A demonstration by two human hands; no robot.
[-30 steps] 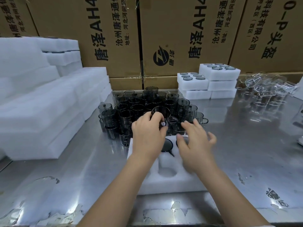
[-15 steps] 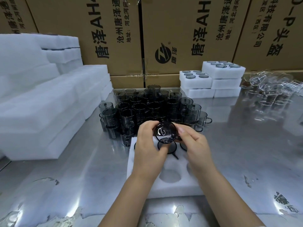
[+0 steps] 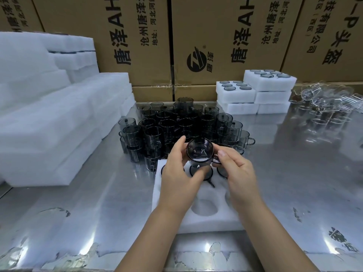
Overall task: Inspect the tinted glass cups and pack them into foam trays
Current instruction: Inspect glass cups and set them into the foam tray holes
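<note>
A tinted glass cup (image 3: 200,153) is held tilted with its mouth toward me, above the far end of a white foam tray (image 3: 204,216). My left hand (image 3: 179,173) grips its left side and underside. My right hand (image 3: 238,173) pinches its handle side. The tray's far row holds tinted cups (image 3: 202,172), partly hidden by my hands; a near hole (image 3: 204,208) is bare. A cluster of several stacked tinted cups (image 3: 176,126) stands just beyond the tray.
Tall stacks of white foam (image 3: 49,118) fill the left side. Packed foam trays (image 3: 255,91) are stacked at the back right. Clear glass cups (image 3: 324,107) lie at the far right. Cardboard boxes (image 3: 216,36) form the back wall. The steel table (image 3: 294,183) is reflective.
My left hand lifted a cup off the cluster, brought it back over the tray and tipped its mouth toward me. My right hand joined and took hold of its handle side.
</note>
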